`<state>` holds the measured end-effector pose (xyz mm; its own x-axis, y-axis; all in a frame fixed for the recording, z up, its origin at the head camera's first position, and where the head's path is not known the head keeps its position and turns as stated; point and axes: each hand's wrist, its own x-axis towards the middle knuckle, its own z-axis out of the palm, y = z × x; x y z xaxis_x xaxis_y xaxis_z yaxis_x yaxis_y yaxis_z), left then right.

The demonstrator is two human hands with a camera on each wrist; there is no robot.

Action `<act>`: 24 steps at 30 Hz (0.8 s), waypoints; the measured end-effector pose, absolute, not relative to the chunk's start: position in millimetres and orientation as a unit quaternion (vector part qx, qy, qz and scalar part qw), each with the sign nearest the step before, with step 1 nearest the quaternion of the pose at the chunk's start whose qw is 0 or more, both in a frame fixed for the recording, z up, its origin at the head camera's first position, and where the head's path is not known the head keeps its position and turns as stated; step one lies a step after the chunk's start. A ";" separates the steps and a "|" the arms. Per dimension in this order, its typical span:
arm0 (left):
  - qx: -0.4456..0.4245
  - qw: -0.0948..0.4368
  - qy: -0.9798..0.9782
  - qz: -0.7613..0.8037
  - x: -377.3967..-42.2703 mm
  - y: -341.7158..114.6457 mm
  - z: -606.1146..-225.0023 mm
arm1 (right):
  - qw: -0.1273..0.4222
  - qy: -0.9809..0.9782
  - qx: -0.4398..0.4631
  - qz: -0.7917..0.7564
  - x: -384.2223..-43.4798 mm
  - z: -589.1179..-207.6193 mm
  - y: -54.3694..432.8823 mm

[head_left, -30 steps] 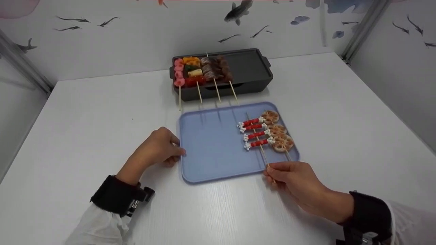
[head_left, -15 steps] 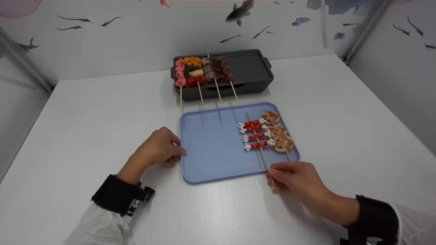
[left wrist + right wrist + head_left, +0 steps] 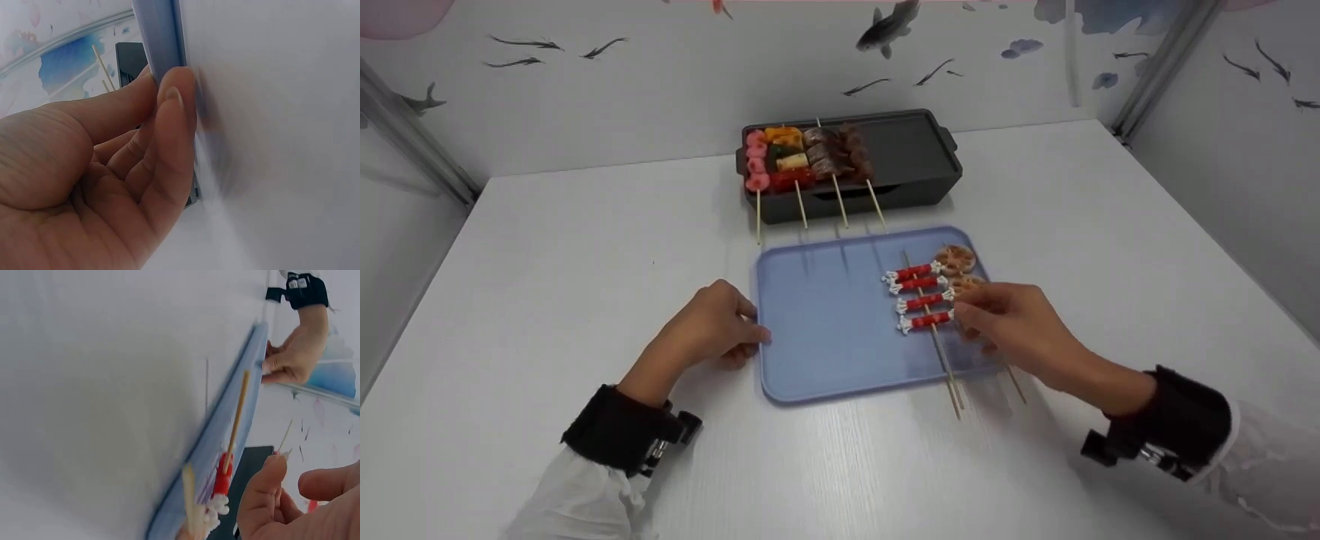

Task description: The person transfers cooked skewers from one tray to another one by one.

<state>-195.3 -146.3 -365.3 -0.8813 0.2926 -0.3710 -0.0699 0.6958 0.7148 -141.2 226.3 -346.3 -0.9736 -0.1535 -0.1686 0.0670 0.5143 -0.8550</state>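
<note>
My left hand (image 3: 709,326) pinches the left rim of a blue tray (image 3: 825,330), thumb above and fingers below; the left wrist view shows the tray edge (image 3: 160,42) between thumb and fingertips. Above the tray's right side hovers my right hand (image 3: 1020,330), thumb and fingers apart with nothing between them in the right wrist view. It overlaps a lotus root skewer (image 3: 956,259), hiding its lower slices. Just left lies a skewer of red pieces with white frilled ends (image 3: 924,302). Several bare stick ends (image 3: 954,390) jut past the tray's front edge.
Behind the tray stands a black grill (image 3: 915,154) bearing several skewers: pink balls (image 3: 756,161), mixed vegetables (image 3: 791,161) and brown meat (image 3: 855,154). Their sticks point toward the tray. White walls with painted fish enclose the white table (image 3: 585,247).
My right hand has let go of the red-and-white skewer's stick and moved forward and up over the lotus root slices. My left hand stays on the tray rim.
</note>
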 end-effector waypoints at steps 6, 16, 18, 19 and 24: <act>0.057 0.241 0.886 0.392 -194.3 -144.2 -367.6 | 0.069 0.894 -0.090 -0.433 -198.8 -330.4 224.7; 0.050 0.245 0.884 0.395 -195.2 -142.4 -367.4 | 0.184 0.832 -0.046 -0.522 -259.8 -316.5 199.0; 0.048 0.244 0.884 0.396 -195.2 -143.1 -366.7 | 0.206 0.807 -0.041 -0.552 -267.5 -316.8 194.2; 0.048 0.244 0.884 0.397 -195.0 -143.7 -366.1 | 0.217 0.794 -0.039 -0.567 -271.1 -317.3 192.1; 0.050 0.242 0.884 0.398 -194.4 -146.8 -363.8 | 0.258 0.727 0.002 -0.637 -286.3 -323.2 182.7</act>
<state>-194.4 -146.8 -363.8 -0.8783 0.2802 -0.3873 -0.1046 0.6780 0.7276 -286.3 182.7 -323.2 -0.8668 -0.3253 -0.3780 0.3319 0.1895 -0.9241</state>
